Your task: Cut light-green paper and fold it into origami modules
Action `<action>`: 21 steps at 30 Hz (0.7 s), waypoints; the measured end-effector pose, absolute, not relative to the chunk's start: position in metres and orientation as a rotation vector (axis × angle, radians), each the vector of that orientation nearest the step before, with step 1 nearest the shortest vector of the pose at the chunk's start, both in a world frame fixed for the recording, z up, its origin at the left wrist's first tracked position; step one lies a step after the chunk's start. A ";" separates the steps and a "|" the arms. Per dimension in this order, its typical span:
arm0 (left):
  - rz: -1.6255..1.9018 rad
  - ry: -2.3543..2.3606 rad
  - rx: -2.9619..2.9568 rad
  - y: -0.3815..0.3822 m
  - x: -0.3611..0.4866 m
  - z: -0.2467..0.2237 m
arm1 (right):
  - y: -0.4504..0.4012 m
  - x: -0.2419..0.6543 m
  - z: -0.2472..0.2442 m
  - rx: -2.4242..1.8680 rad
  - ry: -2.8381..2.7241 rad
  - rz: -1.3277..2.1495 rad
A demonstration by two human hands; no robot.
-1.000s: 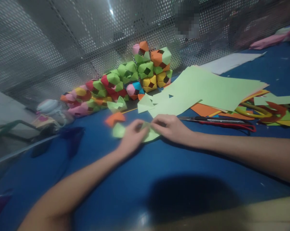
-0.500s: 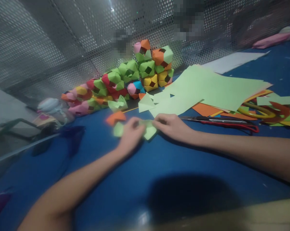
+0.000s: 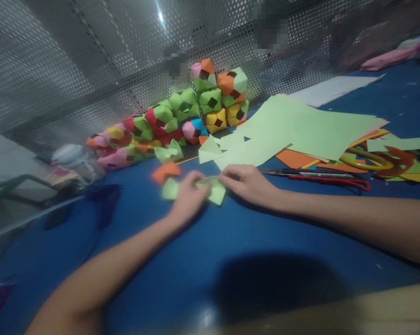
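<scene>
A small folded light green paper [image 3: 216,191] lies between my two hands on the blue table [image 3: 168,260]. My left hand [image 3: 191,193] is closed on its left side, fingers curled. On the other side my right hand [image 3: 243,182] pinches its upper right edge. Just left of my left hand are another light green folded piece [image 3: 170,189] and an orange folded piece [image 3: 165,172]. A light green folded unit [image 3: 169,151] sits behind them.
Stacked colourful paper blocks [image 3: 185,104] stand along the perforated metal screen [image 3: 133,56]. Large light green sheets [image 3: 300,125] spread behind my right hand. Scissors [image 3: 307,173] with a red cord, yellow-handled scissors [image 3: 365,160] and paper scraps lie to the right.
The small green paper has tilted slightly between my hands, its lower corner shifted right. Both hands keep their hold. The whole view has shifted slightly.
</scene>
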State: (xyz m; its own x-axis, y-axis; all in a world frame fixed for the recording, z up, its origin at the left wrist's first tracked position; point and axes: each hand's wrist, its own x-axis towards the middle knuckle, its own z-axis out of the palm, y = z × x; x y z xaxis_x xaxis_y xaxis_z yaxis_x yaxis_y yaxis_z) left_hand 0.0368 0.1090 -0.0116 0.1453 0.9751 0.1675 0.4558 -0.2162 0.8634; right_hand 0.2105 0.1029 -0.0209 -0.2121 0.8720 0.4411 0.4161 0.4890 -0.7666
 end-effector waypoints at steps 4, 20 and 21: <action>1.064 1.359 1.750 0.113 0.035 -0.015 | 0.102 0.211 -0.020 -1.126 -1.802 0.690; 0.983 1.297 1.745 0.110 0.038 -0.011 | 0.105 0.210 -0.023 -1.151 -1.854 0.687; 0.975 1.294 1.756 0.110 0.038 -0.011 | 0.104 0.210 -0.022 -1.141 -1.839 0.689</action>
State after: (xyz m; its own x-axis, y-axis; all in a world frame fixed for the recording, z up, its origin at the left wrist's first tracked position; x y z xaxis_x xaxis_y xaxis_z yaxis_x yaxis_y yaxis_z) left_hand 0.0381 0.1104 -0.0105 0.2047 0.9674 0.1490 0.4098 -0.2229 0.8845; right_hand 0.2104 0.1041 -0.0223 -0.2292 0.9008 0.3688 0.4368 0.4338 -0.7881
